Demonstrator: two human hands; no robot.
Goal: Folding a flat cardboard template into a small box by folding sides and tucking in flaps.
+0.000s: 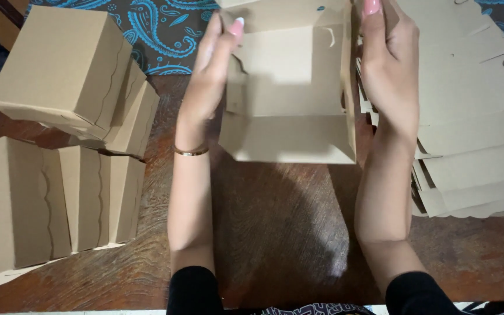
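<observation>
A half-folded brown cardboard box is held up above the dark wooden table, its open inside facing me. My left hand presses flat against the box's left wall, fingers pointing away, a thin gold bracelet on the wrist. On the other side, my right hand clamps the right wall the same way. Both hands have pink nails and black sleeves at the forearms.
Several finished closed cardboard boxes are piled at the left, some lying on their sides. A stack of flat unfolded box blanks lies at the right. A dark cloth with blue paisley pattern covers the far table.
</observation>
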